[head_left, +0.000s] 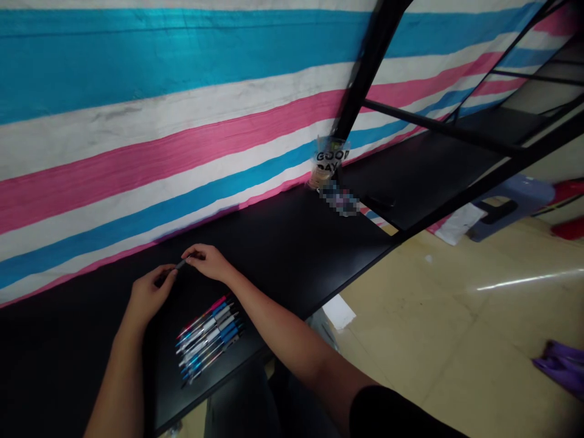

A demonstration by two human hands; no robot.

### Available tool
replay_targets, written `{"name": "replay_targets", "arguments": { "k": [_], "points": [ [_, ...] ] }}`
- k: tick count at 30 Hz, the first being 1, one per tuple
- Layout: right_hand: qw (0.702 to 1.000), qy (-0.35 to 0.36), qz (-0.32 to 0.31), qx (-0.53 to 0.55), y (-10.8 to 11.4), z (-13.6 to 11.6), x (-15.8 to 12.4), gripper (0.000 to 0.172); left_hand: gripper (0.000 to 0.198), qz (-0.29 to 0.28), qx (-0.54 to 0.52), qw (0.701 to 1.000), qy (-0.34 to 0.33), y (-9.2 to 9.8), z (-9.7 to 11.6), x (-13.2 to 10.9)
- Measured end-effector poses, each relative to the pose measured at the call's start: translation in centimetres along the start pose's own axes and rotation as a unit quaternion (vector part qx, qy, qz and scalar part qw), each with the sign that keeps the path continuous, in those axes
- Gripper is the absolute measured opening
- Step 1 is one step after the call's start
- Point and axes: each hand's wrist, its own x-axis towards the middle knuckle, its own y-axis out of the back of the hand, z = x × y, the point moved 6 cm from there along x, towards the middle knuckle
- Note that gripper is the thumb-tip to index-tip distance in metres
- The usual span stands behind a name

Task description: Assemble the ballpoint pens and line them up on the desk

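Between my two hands is a small dark pen [181,264], slanting up to the right above the black tabletop. The fingers of my left hand [151,291] pinch its lower left end. My right hand [208,263] pinches the other end with thumb and forefinger. Below my hands, several pens [210,337] lie side by side in a slanted row on the table, with red, blue, white and clear barrels.
The black table [283,249] runs along a striped sheet [182,140]. A clear plastic cup [329,159] and a pixelated item [340,199] stand near a black metal frame [442,126]. White paper [338,311] lies on the floor beyond the table edge.
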Motion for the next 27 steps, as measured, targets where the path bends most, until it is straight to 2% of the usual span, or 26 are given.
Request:
{"name": "replay_targets", "arguments": {
  "k": [3, 7, 10, 15, 20, 22, 27],
  "points": [
    [1.000, 0.003, 0.011, 0.017, 0.2, 0.0, 0.0, 0.010, 0.045, 0.004, 0.004, 1.000, -0.001, 0.2, 0.4, 0.1],
    [0.999, -0.029, 0.037, 0.004, 0.6, 0.6, 0.0, 0.022, 0.048, 0.005, -0.008, 1.000, -0.007, 0.2, 1.1, 0.1],
    [0.999, -0.044, 0.019, -0.011, 0.6, 0.6, 0.0, 0.018, 0.052, -0.010, -0.012, 1.000, -0.003, -0.1, 1.1, 0.2],
    [0.999, -0.036, -0.017, 0.036, 0.6, -0.1, -0.2, 0.004, 0.051, -0.030, -0.010, 0.999, 0.006, -0.4, 1.1, 0.2],
    [0.996, -0.031, -0.050, 0.062, 0.5, -0.5, -0.5, 0.010, 0.046, -0.063, 0.004, 0.998, -0.002, -0.5, 1.6, -0.3],
    [0.995, -0.042, -0.042, 0.077, 0.5, -0.7, -0.7, 0.010, 0.044, -0.054, -0.008, 0.998, -0.010, -0.3, 1.7, -0.5],
    [0.996, -0.074, -0.037, 0.035, 0.4, -1.2, -1.4, 0.029, 0.046, -0.034, -0.028, 0.999, -0.022, 0.2, 1.8, -1.3]
  ]
}}
